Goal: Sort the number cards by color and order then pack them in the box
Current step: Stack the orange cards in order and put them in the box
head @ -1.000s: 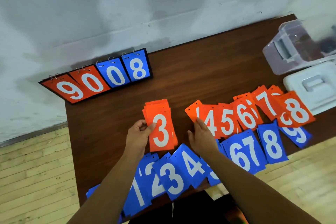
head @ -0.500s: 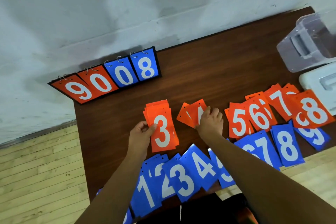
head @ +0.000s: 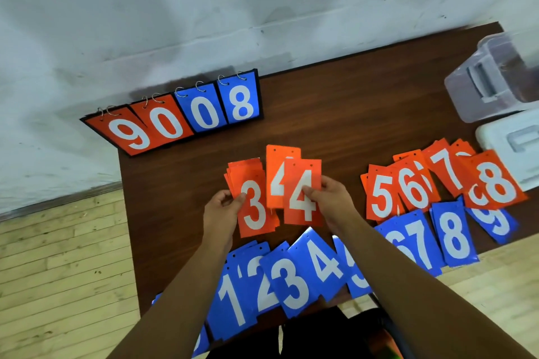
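Nearest, along the near edge of the dark brown wooden table (head: 364, 114): a fanned row of glossy blue number cards (head: 291, 283) with white digits. 1, 2, 3, 4 and part of a 5 overlapping left to right, several hanging over the edge. Further right in the same row, blue 6, 7, 8 and 9, the right forearm crossing between the two groups.

Just beyond, mid-table, both hands at work. Left hand (head: 221, 213): grip closed on a stack of orange number cards (head: 253, 207), 3 on top, thumb pressed to its left edge. Right hand (head: 332, 201): grip pinching a pair of orange 4 cards (head: 302, 195), thumb on the front face, the rear card slid up and to the left behind the front one. Pair held right beside the 3 stack, edges touching or overlapping, hard to say which.

To the right, well apart from the hands: a spread of loose orange cards (head: 414, 186), 5, 6, 7 and 8, lying overlapped on the table, the 8 covering the top of the blue 9.

Far right: a translucent plastic storage box (head: 490, 87), blurred, with a white plastic lid (head: 513, 140) lying just nearer, next to the orange 7 and 8.

Far left, against the pale wall: a black-backed ring-bound flip scoreboard (head: 175, 116), reading orange 9 and 0, blue 0 and 8.
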Motion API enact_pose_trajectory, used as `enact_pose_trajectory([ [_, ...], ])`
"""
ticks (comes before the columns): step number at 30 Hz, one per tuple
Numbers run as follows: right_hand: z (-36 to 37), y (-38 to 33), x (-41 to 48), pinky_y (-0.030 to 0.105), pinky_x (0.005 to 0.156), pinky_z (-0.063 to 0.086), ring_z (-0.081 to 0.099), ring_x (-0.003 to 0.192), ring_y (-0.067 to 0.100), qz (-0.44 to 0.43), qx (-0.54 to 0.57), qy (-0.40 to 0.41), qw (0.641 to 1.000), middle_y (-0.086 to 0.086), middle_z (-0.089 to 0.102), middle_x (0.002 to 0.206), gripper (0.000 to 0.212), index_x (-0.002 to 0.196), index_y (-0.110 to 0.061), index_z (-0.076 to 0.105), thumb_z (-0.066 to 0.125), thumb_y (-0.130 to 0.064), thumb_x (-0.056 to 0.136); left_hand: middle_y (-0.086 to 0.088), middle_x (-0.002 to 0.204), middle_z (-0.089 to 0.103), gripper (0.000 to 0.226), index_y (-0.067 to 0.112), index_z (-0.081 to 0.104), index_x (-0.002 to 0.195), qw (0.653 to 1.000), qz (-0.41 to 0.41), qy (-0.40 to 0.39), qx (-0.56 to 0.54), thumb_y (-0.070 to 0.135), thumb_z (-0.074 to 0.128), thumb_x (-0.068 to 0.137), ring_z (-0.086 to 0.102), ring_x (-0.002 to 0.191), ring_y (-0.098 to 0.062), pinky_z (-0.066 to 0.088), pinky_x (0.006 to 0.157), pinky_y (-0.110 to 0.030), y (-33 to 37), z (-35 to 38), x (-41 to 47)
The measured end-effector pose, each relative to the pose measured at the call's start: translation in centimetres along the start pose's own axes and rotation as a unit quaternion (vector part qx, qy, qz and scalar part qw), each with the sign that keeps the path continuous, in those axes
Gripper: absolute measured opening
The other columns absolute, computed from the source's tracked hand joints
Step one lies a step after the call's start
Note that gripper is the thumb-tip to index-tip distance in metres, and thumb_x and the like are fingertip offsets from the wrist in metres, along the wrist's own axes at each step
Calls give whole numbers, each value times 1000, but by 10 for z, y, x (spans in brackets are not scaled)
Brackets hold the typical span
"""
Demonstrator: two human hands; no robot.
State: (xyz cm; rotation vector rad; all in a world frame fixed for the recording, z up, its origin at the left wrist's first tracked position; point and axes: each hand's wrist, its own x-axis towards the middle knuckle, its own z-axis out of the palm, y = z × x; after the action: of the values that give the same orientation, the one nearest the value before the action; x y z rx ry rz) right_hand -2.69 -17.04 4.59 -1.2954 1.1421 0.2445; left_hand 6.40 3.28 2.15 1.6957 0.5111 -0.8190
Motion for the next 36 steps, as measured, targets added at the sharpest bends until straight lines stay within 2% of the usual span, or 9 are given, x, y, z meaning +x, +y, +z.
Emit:
enact_pose_trajectory([
  [3, 9, 3, -16, 26, 72, 55, 66, 89, 10, -45, -107, -3, 993, 0, 69, 115, 32, 127, -17, 59, 60, -26, 96, -1, 102, 76, 21, 24, 68, 105, 998, 12, -54, -26, 29, 75, 86, 74, 92, -23, 60, 84, -48, 9, 3, -8],
  [6, 17, 7, -31, 40, 90, 55, 66, 104, 18, -69, -177, -4, 982, -1, 67, 119, 34, 128, -18, 58, 58, -30, 97, 2, 104, 75, 20, 27, 67, 106, 993, 45, -105, 4, 23, 74, 87, 75, 91, -16, 61, 81, -42, 14, 2, -24],
  [12, 9, 18, -67, 45, 91, 55, 67, 98, 18, -43, -15, 66, 997, -1, 69, 110, 24, 119, -23, 59, 52, -35, 99, 5, 105, 75, 23, 28, 67, 105, 992, 65, -103, 43, 30, 76, 84, 74, 93, -16, 60, 86, -46, 7, -13, -48],
  [17, 31, 33, -91, 35, 88, 55, 63, 107, 18, -90, -107, 41, 989, 0, 62, 125, 40, 131, -18, 51, 57, -37, 96, -2, 102, 76, 22, 18, 69, 105, 980, 49, -194, 21, 24, 76, 85, 74, 95, -26, 57, 89, -53, 5, -8, -76],
  [21, 29, 42, -104, 31, 86, 54, 62, 110, 18, -88, -120, 58, 987, -2, 60, 126, 46, 135, -19, 48, 55, -43, 96, 2, 104, 76, 21, 25, 69, 109, 973, 57, -218, 45, 26, 72, 88, 74, 95, -22, 58, 90, -49, 5, 0, -90],
  [24, 4, 45, -105, 26, 82, 52, 62, 104, 12, -123, -125, 67, 982, -4, 64, 119, 41, 129, -19, 54, 48, -46, 98, 3, 102, 76, 17, 28, 70, 105, 978, 73, -187, 50, 25, 73, 88, 74, 92, -20, 59, 87, -47, 5, 10, -93],
  [28, -50, 54, -73, 33, 95, 48, 54, 122, 21, -117, -262, 137, 948, 3, 57, 134, 43, 136, -15, 49, 50, -37, 99, -4, 100, 77, 19, 22, 70, 103, 991, 65, -112, -17, 23, 76, 85, 75, 89, -23, 59, 86, -48, 5, 34, -87],
  [32, -98, 56, -24, 36, 105, 41, 41, 136, 25, -112, -398, 127, 901, 8, 39, 151, 48, 143, -9, 41, 47, -33, 101, -6, 103, 76, 24, 19, 68, 109, 994, 40, -89, -44, 24, 75, 86, 75, 90, -25, 59, 86, -50, 7, 69, -78],
  [36, -116, 61, 9, 36, 116, 31, 19, 148, 23, -85, -489, 62, 866, 6, 9, 164, 62, 154, -10, 17, 40, -33, 102, -4, 101, 77, 23, 19, 68, 109, 996, 21, -72, -42, 24, 74, 87, 75, 89, -24, 59, 86, -49, 8, 102, -68],
])
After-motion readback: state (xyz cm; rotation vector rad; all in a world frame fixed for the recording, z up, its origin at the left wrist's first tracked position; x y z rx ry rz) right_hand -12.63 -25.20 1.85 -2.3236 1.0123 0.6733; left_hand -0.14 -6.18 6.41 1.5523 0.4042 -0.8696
